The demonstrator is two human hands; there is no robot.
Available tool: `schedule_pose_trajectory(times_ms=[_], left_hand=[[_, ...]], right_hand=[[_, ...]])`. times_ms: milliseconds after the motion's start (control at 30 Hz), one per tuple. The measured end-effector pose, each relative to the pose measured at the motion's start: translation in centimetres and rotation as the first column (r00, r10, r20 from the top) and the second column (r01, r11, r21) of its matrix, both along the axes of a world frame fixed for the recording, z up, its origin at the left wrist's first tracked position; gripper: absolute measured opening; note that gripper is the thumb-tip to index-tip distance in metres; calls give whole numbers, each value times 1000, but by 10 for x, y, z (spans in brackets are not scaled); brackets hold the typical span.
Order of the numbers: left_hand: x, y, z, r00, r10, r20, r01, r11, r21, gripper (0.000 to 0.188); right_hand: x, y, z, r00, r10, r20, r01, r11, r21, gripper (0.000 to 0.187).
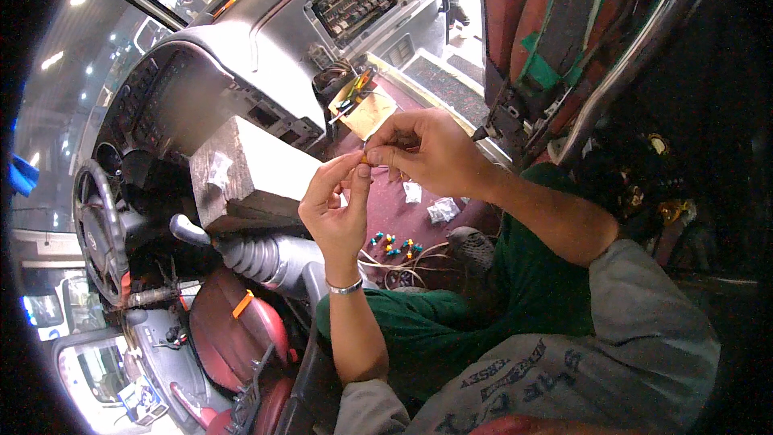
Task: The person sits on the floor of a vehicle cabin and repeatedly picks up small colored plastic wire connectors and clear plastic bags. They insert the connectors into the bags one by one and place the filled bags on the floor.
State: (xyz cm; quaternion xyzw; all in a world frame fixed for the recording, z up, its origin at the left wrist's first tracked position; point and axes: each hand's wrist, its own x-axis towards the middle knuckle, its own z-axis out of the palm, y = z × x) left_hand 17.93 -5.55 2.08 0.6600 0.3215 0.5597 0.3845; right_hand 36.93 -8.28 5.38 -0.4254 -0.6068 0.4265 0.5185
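Got a tiny yellow piece (365, 159) pinched between fingertips of left hand (336, 200) and right hand (432, 151), seemingly clamped by both, up above the floor (396, 214). Could slip easily with so little to grip. Might then vanish among those coloured bits (391, 240) and wires (433, 254).

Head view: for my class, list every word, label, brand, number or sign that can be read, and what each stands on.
Grey shirt: dark printed lettering, partly legible, which I won't copy out.
Steering wheel: a hub emblem, too small to read.
Whitish packets: any print is too small to read.
Small yellow piece between left hand and right hand: no readable marking.
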Motion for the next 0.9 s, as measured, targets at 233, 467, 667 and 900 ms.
schedule_pose_trajectory(times_ms=[233, 467, 667, 900], left_hand=[[0, 1, 5, 1000, -12, -14, 12, 1000, 17, 16], [11, -7, 12, 997, 7, 75, 8, 980, -200, 21], [7, -4, 9, 999, -5, 38, 13, 978, -206, 23], [1, 2, 9, 999, -48, 9, 48, 998, -36, 25]], right_hand=[[-7, -3, 2, 998, 1, -62, -5, 998, -59, 13], [3, 5, 3, 999, -32, 31, 34, 997, -68, 22], [8, 9, 2, 993, 1, 115, 6, 998, -66, 22], [14, 10, -2, 992, 7, 129, 1, 998, -59, 21]])
